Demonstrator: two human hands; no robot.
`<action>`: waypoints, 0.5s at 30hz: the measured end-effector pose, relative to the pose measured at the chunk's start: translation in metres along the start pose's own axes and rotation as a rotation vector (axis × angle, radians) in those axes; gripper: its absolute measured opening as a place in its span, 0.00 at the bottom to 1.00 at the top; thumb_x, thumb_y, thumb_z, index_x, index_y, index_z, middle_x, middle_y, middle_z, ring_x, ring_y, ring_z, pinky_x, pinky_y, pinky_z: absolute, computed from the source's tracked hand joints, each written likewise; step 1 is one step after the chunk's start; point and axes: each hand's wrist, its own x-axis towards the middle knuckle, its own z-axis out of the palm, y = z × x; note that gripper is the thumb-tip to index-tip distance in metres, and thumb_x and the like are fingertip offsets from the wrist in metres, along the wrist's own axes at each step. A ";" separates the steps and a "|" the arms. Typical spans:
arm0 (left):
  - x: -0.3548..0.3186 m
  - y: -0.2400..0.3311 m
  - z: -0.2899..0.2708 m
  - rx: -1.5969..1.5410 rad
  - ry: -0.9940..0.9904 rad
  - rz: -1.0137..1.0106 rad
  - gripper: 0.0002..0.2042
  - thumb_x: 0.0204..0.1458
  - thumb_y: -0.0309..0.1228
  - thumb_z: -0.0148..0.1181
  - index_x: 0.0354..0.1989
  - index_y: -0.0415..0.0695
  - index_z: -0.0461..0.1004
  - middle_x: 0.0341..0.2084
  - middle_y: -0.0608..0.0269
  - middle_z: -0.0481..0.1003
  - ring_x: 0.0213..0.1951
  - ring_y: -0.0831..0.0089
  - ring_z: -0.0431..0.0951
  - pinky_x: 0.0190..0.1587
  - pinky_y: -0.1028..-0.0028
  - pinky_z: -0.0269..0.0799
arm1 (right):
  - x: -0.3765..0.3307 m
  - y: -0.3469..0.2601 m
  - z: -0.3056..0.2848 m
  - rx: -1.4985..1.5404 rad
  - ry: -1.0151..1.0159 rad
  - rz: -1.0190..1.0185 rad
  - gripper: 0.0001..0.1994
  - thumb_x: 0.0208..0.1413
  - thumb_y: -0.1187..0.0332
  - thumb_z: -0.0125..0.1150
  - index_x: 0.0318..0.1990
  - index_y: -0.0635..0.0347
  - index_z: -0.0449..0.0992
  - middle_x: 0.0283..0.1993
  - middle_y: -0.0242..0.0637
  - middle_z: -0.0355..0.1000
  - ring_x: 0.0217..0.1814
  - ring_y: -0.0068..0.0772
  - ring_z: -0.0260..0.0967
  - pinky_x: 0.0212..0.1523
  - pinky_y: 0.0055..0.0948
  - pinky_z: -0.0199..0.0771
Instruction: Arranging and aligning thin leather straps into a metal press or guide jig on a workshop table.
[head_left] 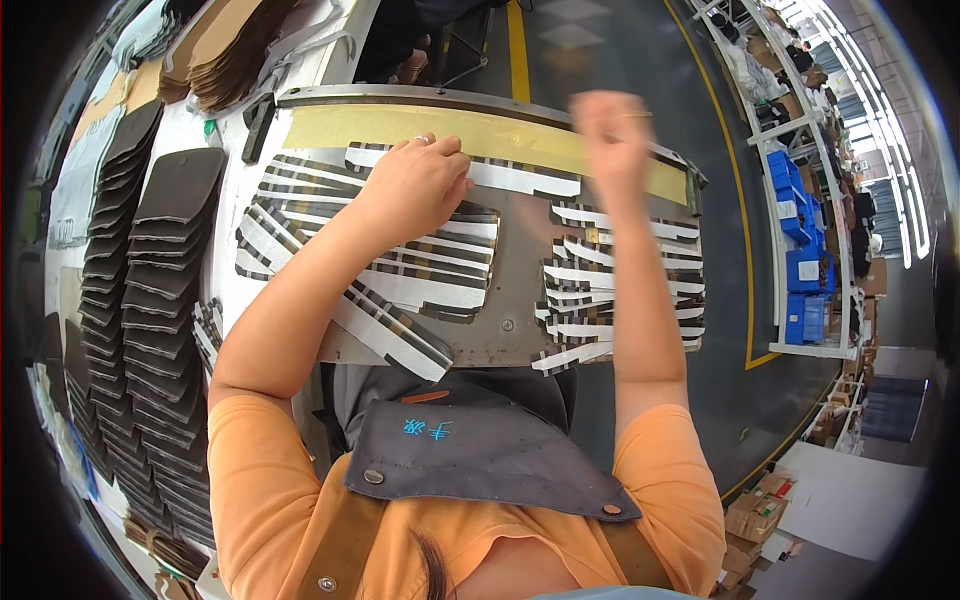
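My left hand [425, 185] is closed, fingers curled, on a long strip with white, black and tan bands [525, 178] at the far side of a grey metal board [515, 265]. The strip passes beneath the hand, so the fingertips' hold is partly hidden. Above the board's far right part, my right hand [612, 130] is smeared by motion, and its fingers cannot be made out. Along the board's far edge runs a band of yellow tape [480, 135]. Similar strips lie in a left group [440, 285] and a right group [580, 275], some partly under my forearms.
To the left, dark padded pieces [175, 250] overlap in long rows on a white table [235, 190], with brown shaped pieces [225, 60] stacked farther back. A black clamp-like block [258, 128] stands beside the board. Shelving with blue bins [808, 270] lines the right side beyond the floor.
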 end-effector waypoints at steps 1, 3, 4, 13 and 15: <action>0.001 -0.002 0.005 -0.039 0.044 0.026 0.05 0.51 0.30 0.55 0.33 0.42 0.73 0.33 0.62 0.70 0.39 0.61 0.70 0.42 0.64 0.66 | -0.010 0.002 0.019 -0.076 -0.267 -0.178 0.08 0.56 0.69 0.55 0.39 0.64 0.74 0.40 0.36 0.73 0.43 0.33 0.69 0.45 0.31 0.70; 0.002 -0.001 0.006 -0.079 0.070 0.061 0.05 0.50 0.30 0.56 0.33 0.42 0.73 0.33 0.63 0.69 0.39 0.61 0.70 0.42 0.63 0.65 | -0.023 0.001 0.038 -0.149 -0.529 -0.337 0.08 0.55 0.70 0.56 0.39 0.64 0.75 0.43 0.39 0.74 0.46 0.38 0.70 0.46 0.34 0.71; 0.003 0.002 0.001 -0.058 0.102 0.055 0.07 0.51 0.31 0.55 0.36 0.43 0.73 0.35 0.62 0.70 0.41 0.60 0.70 0.45 0.62 0.65 | -0.025 -0.003 0.043 -0.104 -0.517 -0.296 0.11 0.56 0.68 0.54 0.44 0.64 0.74 0.48 0.39 0.72 0.51 0.39 0.67 0.51 0.37 0.68; 0.000 -0.013 0.016 0.257 0.097 -0.196 0.18 0.59 0.39 0.47 0.56 0.51 0.66 0.58 0.60 0.64 0.59 0.53 0.63 0.60 0.55 0.56 | -0.033 -0.005 0.026 -0.469 -0.621 -0.126 0.21 0.61 0.55 0.46 0.59 0.50 0.66 0.63 0.43 0.60 0.64 0.44 0.57 0.61 0.47 0.56; -0.001 -0.015 0.014 0.277 0.087 -0.210 0.18 0.59 0.39 0.46 0.57 0.52 0.66 0.58 0.60 0.64 0.59 0.53 0.63 0.60 0.55 0.56 | -0.035 -0.011 0.020 -0.532 -0.645 -0.080 0.21 0.61 0.54 0.46 0.59 0.50 0.66 0.63 0.42 0.60 0.64 0.46 0.57 0.60 0.48 0.57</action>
